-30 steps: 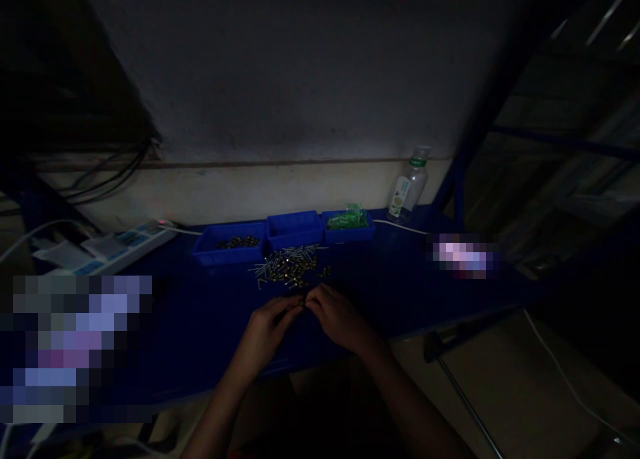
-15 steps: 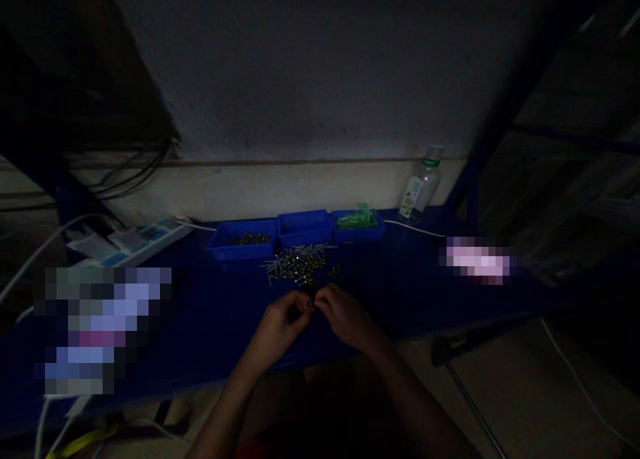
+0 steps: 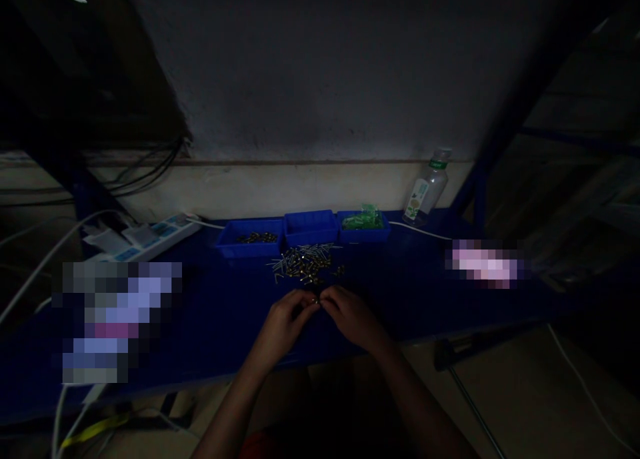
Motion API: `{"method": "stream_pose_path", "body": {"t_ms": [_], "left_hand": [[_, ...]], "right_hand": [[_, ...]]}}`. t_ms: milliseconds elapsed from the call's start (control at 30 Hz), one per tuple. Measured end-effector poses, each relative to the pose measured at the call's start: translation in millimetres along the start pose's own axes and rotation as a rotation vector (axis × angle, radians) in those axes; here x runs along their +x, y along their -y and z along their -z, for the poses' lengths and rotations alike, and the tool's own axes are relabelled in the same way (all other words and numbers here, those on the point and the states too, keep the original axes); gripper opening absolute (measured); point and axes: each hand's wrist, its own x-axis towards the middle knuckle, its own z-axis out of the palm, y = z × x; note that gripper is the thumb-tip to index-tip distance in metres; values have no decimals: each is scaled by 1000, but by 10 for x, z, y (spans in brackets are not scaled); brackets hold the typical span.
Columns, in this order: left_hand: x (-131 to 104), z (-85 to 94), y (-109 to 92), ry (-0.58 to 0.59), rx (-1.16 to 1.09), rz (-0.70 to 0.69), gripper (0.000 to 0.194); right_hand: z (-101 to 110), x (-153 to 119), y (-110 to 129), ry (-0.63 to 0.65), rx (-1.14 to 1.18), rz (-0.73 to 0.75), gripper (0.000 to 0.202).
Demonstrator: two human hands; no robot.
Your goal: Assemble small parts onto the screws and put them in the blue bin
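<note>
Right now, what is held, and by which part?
A small shiny piece, between the fingers of the left hand and right hand; its gripped part cannot be told.

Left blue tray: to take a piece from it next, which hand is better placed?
Left, I think: the left hand is nearer the tray, the right hand farther across. Both are busy at a small piece.

Loose fasteners [image 3: 306, 263], metallic, with brassy and silvery glints. Trays [image 3: 311, 227], blue plastic, smooth, with a faint sheen. Packets [image 3: 364, 218], green, thin, crinkled and glossy, apparently plastic film. Bottle [image 3: 427, 192], clear glossy plastic bearing a printed label. Surface [image 3: 220, 312], dark blue, smooth, weakly reflective. Power strip [image 3: 150, 241], white plastic. Upper wall [image 3: 320, 72], matt, slightly rough; lower band [image 3: 250, 185], paler and smoother.
</note>
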Motion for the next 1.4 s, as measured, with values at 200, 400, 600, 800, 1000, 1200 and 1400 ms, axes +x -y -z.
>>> {"method": "stream_pose_path", "body": {"t_ms": [200, 400, 600, 800, 1000, 1200, 1400], "left_hand": [[-21, 17, -30, -25, -8, 58, 11], [-38, -1, 9, 31, -9, 55, 9], [-27, -7, 11, 19, 63, -14, 7], [-51, -26, -1, 79, 129, 13, 9], [-52, -40, 43, 65, 137, 4, 12], [-43, -23, 39, 36, 64, -30, 21], [-29, -6, -5, 34, 68, -29, 20]], "right_hand": [[30, -14, 34, -23, 56, -33, 12], [34, -11, 63, -5, 69, -31, 16], [36, -26, 75, 10, -19, -11, 17], [34, -36, 68, 36, -71, 16, 17], [38, -24, 70, 22, -59, -21, 14], [49, -21, 62, -31, 40, -66, 10], [45, -30, 47, -41, 89, -82, 10]]}}
